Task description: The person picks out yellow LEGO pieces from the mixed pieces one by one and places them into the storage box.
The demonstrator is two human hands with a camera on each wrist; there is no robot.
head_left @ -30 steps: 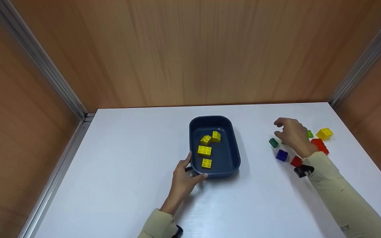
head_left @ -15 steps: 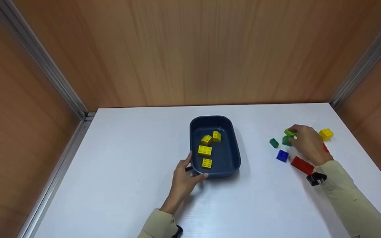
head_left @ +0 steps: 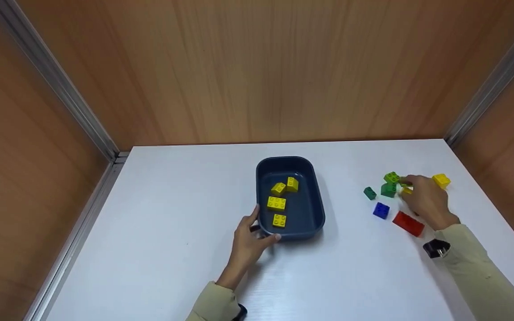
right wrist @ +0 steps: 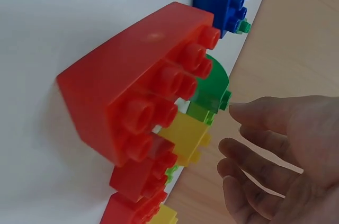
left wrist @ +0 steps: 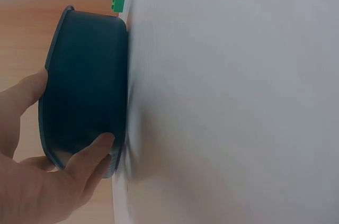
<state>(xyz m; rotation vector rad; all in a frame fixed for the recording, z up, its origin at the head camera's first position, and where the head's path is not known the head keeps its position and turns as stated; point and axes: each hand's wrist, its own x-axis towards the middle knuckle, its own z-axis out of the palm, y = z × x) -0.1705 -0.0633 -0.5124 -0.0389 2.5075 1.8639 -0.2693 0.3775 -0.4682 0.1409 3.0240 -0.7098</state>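
Note:
In the head view, my left hand (head_left: 246, 243) grips the near-left corner of a dark blue dish (head_left: 312, 196), thumb at the front wall. The left wrist view shows fingertips on the wall of the same dish (left wrist: 87, 75). Inside it lie several yellow bricks (head_left: 276, 203). My right hand (head_left: 426, 200) reaches over loose toy bricks, its fingertips right by a yellow brick (head_left: 407, 190). Seen from the right wrist, the fingers of my right hand (right wrist: 275, 155) are loosely bent with a gap to the thumb and nothing between, beside a yellow brick (right wrist: 185, 136).
Around my right hand are two lime and green bricks (head_left: 391, 177), a green brick (head_left: 388, 190), a small dark green brick (head_left: 370, 193), a blue brick (head_left: 381, 210), a long red brick (head_left: 408, 224) and a yellow brick (head_left: 441, 180). A wooden panel (head_left: 283, 71) stands behind the white table (head_left: 172, 214).
My right hand has moved right and nearer over the bricks, passing from the lime brick to the yellow one, uncovering the long red brick. My left hand and the dish stay put.

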